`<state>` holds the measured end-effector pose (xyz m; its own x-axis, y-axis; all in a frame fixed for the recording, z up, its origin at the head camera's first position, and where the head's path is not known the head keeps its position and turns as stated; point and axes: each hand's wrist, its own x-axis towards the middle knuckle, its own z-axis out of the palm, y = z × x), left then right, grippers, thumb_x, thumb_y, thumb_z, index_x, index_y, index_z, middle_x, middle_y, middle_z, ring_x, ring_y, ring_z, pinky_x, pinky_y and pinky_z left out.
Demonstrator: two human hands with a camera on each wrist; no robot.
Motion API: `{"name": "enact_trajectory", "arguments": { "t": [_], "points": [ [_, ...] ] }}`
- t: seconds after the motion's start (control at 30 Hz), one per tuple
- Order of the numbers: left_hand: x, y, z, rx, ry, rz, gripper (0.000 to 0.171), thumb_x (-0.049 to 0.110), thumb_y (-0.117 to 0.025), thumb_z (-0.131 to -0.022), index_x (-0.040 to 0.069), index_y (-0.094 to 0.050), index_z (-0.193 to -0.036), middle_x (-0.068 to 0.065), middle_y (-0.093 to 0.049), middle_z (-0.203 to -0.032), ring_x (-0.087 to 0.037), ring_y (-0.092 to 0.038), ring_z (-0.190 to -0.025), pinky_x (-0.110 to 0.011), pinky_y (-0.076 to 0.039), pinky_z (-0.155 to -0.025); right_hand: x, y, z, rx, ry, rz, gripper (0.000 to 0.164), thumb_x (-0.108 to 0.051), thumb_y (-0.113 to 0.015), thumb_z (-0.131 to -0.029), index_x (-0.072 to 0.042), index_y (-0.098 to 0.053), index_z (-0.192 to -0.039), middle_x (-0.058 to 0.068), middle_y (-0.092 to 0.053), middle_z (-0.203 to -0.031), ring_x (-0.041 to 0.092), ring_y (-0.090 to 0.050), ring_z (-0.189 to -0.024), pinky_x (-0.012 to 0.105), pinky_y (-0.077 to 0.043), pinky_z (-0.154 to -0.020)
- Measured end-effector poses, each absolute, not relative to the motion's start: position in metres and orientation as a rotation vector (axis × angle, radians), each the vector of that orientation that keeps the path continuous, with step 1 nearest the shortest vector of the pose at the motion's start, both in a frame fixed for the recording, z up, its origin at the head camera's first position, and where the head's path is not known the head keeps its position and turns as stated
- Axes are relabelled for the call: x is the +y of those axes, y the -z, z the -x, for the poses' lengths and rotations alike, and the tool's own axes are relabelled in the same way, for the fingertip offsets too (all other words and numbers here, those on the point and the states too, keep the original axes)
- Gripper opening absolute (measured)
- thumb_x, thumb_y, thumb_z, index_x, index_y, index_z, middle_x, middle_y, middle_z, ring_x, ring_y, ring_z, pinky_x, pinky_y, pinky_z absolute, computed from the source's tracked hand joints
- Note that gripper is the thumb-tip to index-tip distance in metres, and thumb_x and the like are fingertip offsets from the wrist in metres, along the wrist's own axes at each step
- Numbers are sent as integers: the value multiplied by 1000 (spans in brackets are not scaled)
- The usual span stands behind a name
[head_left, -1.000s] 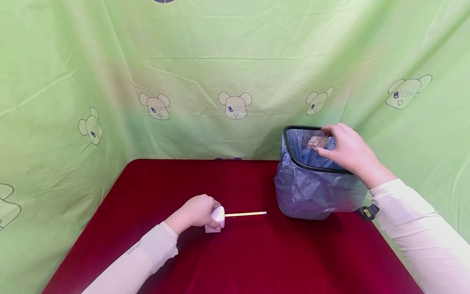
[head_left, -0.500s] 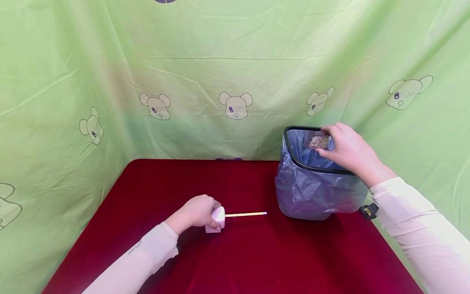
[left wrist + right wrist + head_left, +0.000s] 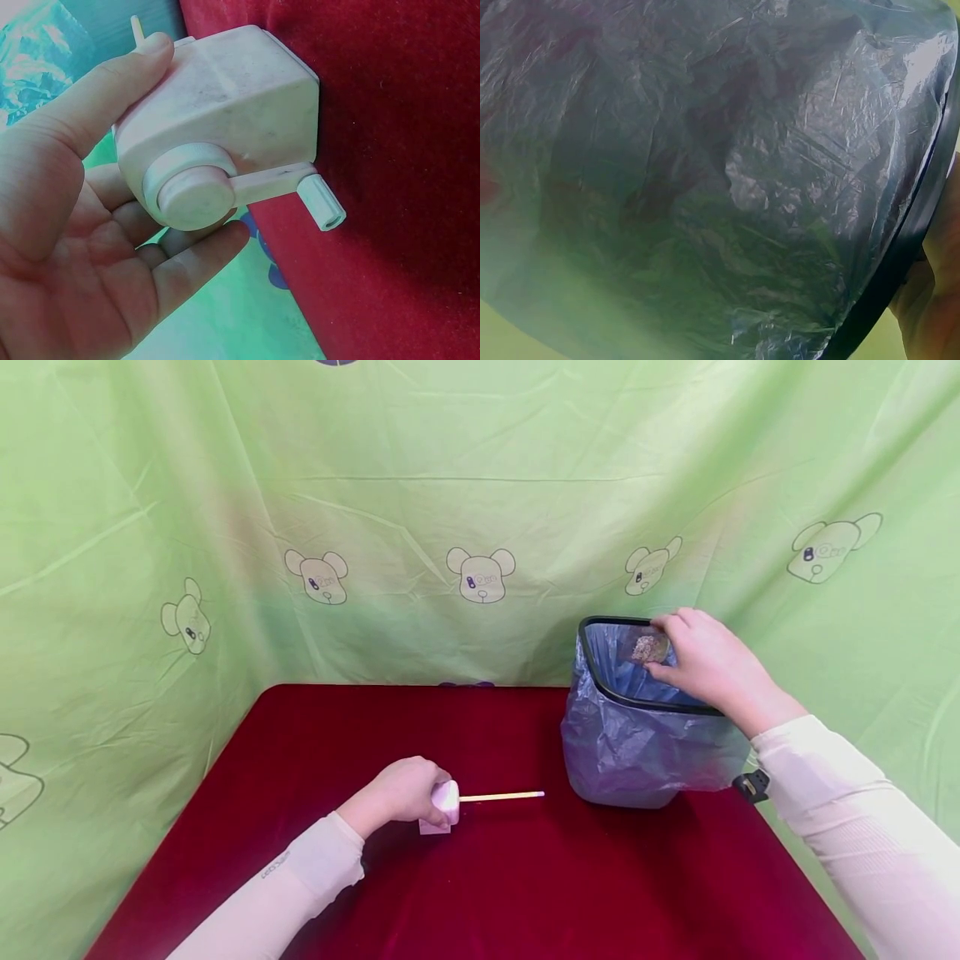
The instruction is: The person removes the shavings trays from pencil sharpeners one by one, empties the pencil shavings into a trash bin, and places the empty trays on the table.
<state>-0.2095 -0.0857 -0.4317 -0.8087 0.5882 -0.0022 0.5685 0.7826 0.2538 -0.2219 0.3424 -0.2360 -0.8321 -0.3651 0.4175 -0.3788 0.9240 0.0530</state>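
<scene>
My left hand (image 3: pixel 405 789) grips a pale pink crank pencil sharpener (image 3: pixel 225 97) on the red table. Its crank handle (image 3: pixel 321 201) shows in the left wrist view. A yellow pencil (image 3: pixel 501 797) sticks out of the sharpener toward the right. Over the mouth of a lined trash bin (image 3: pixel 626 760), my right hand (image 3: pixel 712 664) pinches a small clear shavings drawer (image 3: pixel 662 649) between thumb and fingers. Light-coloured shavings (image 3: pixel 644 648) are in it. In the right wrist view, the bin's bag (image 3: pixel 705 150) covers most of the scene and only part of the hand (image 3: pixel 937 277) shows.
The trash bin has a black rim (image 3: pixel 637 702) and a translucent bluish bag hanging over its sides. It stands at the right of the red table (image 3: pixel 375 722). A green curtain (image 3: pixel 405 485) with bear drawings surrounds the table's back and sides.
My right hand has shifted very slightly left with the shavings drawer, still above the bin. The left hand, sharpener and pencil have stayed in place.
</scene>
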Motion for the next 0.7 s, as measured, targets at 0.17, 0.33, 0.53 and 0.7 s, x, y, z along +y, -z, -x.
{"name": "enact_trajectory", "arguments": {
  "t": [0.17, 0.33, 0.53, 0.7],
  "points": [
    [-86, 432, 210, 2888, -368, -943, 50, 41, -93, -65, 16, -77, -106, 11, -65, -80, -8, -54, -73, -27, -47, -65, 342, 236, 221, -2619, 15, -581, 60, -17, -84, -78, 13, -59, -123, 30, -61, -115, 48, -57, -107, 60, -45, -96],
    [-86, 433, 211, 2890, -367, -958, 50, 41, -93, -65, 16, -77, -106, 11, -65, -80, -8, -54, -73, -27, -47, -65, 342, 236, 222, -2620, 62, -589, 61, -17, -85, -77, 13, -58, -123, 31, -61, -116, 49, -57, -108, 61, -45, -98],
    [-86, 433, 212, 2888, -370, -959, 50, 40, -93, -65, 16, -77, -106, 12, -65, -80, -7, -54, -73, -27, -47, -64, 345, 236, 224, -2628, 109, -599, 60, -17, -85, -76, 13, -59, -121, 30, -61, -111, 48, -58, -103, 60, -47, -94],
    [-86, 432, 210, 2892, -356, -946, 51, 39, -92, -67, 14, -77, -109, 9, -67, -84, -8, -55, -74, -27, -47, -65, 348, 237, 225, -2620, 156, -632, 63, -18, -86, -76, 14, -58, -123, 29, -61, -110, 48, -59, -103, 60, -47, -94]
  ]
}}
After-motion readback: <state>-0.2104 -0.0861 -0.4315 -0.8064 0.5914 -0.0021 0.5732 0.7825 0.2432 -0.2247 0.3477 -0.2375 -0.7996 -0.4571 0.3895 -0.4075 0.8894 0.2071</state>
